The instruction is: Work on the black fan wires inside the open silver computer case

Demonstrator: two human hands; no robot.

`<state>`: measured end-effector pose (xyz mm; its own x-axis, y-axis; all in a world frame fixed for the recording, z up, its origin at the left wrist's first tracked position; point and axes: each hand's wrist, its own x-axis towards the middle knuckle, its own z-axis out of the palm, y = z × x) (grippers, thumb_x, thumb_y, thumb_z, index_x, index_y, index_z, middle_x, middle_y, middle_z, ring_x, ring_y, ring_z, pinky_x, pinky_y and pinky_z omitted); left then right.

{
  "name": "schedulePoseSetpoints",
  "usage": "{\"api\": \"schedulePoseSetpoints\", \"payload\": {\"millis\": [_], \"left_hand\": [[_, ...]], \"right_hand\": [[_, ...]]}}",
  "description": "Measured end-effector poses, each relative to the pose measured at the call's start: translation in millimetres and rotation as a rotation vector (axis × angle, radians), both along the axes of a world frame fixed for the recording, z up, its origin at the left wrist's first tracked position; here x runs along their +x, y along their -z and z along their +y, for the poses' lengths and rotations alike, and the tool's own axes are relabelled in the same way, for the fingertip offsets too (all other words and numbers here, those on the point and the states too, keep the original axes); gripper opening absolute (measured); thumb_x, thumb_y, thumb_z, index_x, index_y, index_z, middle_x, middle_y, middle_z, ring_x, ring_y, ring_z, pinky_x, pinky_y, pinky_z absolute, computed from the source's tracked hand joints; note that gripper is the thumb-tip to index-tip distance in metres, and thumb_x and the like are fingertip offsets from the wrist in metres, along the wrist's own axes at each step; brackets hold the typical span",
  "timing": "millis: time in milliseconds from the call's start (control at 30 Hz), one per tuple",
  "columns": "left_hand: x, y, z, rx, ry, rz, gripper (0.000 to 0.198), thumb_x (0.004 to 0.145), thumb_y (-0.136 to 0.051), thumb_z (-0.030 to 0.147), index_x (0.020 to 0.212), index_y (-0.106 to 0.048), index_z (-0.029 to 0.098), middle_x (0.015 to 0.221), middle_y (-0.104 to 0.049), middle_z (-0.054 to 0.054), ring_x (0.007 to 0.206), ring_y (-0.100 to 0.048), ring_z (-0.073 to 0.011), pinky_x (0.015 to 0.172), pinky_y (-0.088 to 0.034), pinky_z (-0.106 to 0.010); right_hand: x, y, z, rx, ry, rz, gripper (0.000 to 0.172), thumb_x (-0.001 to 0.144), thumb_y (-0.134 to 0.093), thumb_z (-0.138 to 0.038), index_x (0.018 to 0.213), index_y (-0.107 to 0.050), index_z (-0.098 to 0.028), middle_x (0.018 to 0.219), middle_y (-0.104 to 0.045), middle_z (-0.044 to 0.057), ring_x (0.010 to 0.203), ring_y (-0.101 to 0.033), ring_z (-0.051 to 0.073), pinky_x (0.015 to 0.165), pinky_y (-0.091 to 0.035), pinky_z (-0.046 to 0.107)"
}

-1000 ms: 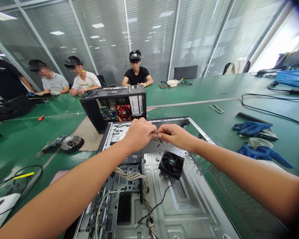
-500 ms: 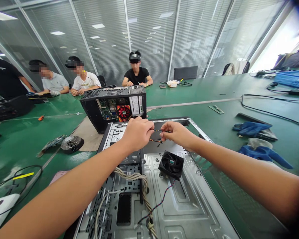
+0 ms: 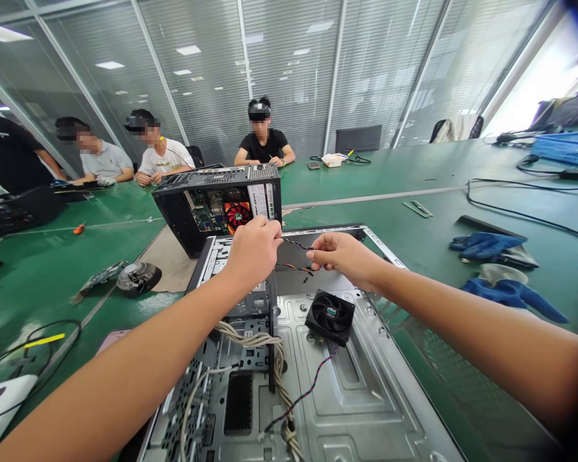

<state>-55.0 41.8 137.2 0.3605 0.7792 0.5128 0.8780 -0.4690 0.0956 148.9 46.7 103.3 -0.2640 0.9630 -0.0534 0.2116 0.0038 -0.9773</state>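
Observation:
Between my two hands runs a thin twisted cable (image 3: 296, 243) with dark and yellow strands, above the far end of an opened computer case (image 3: 356, 398). My left hand (image 3: 255, 250) pinches it on one side. The fingertips of my right hand (image 3: 334, 253) close on its other side. Just below hangs another piece of orange and black wire (image 3: 293, 267); where it ends on the left is hidden by my left hand. A black case fan (image 3: 331, 317) lies on the metal floor of the case, its twisted lead (image 3: 313, 385) trailing toward me. Bundled beige cables (image 3: 274, 350) lie left of the fan.
Behind the case stands a second computer tower (image 3: 216, 202) with a red fan. Blue gloves (image 3: 505, 289) lie to the right, a round metal part (image 3: 137, 278) to the left. A blue basket (image 3: 566, 149) sits far right. Several people sit or stand across the table (image 3: 376, 183).
My left hand has moved left, away from my right hand, so a longer stretch of cable shows between them. My right hand has barely moved.

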Motion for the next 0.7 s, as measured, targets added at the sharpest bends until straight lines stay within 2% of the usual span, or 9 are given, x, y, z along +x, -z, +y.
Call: {"api": "schedulePoseSetpoints", "payload": {"millis": [167, 300, 400, 500, 700], "left_hand": [[-1, 4.8, 4, -0.022, 0.070, -0.074, 0.010, 0.087, -0.050, 0.013, 0.079, -0.055, 0.017, 0.091, -0.055, -0.006, 0.080, -0.052, -0.0166, 0.072, -0.044, -0.031], [-1, 7.2, 5, -0.047, 0.134, -0.103, 0.007, 0.087, -0.048, 0.013, 0.086, -0.055, 0.016, 0.090, -0.058, -0.006, 0.080, -0.053, -0.0167, 0.073, -0.044, -0.031], [-1, 7.0, 2, -0.107, 0.227, -0.085, 0.013, 0.088, -0.051, 0.018, 0.099, -0.057, 0.017, 0.093, -0.063, -0.005, 0.081, -0.056, -0.0164, 0.073, -0.044, -0.030], [2, 5.6, -5, -0.152, 0.308, 0.013, 0.015, 0.088, -0.053, 0.024, 0.101, -0.059, 0.019, 0.089, -0.066, -0.004, 0.081, -0.058, -0.0172, 0.072, -0.043, -0.031], [7, 2.7, -13, -0.224, 0.297, 0.068, 0.022, 0.093, -0.048, 0.035, 0.096, -0.063, 0.019, 0.081, -0.068, -0.004, 0.070, -0.058, -0.0159, 0.062, -0.037, -0.028]], "right_hand": [[0, -2.3, -2, 0.033, -0.005, -0.041, 0.015, 0.077, -0.065, -0.033, 0.076, -0.056, -0.021, 0.063, -0.065, 0.003, 0.057, -0.052, 0.013, 0.052, -0.035, 0.029], [1, -6.0, -4, 0.068, -0.016, -0.023, 0.014, 0.078, -0.063, -0.032, 0.075, -0.057, -0.020, 0.067, -0.065, 0.003, 0.061, -0.056, 0.013, 0.057, -0.038, 0.029], [1, -6.2, -5, 0.111, -0.024, -0.043, 0.014, 0.079, -0.063, -0.032, 0.075, -0.057, -0.020, 0.065, -0.064, 0.002, 0.063, -0.058, 0.014, 0.061, -0.041, 0.030], [0, -5.7, -6, 0.149, -0.029, -0.047, 0.015, 0.080, -0.063, -0.031, 0.075, -0.056, -0.020, 0.063, -0.063, 0.001, 0.063, -0.058, 0.014, 0.064, -0.043, 0.031], [0, -8.7, -8, 0.179, -0.037, -0.087, 0.014, 0.079, -0.063, -0.031, 0.074, -0.055, -0.020, 0.061, -0.063, 0.001, 0.062, -0.059, 0.015, 0.065, -0.043, 0.031]]}}
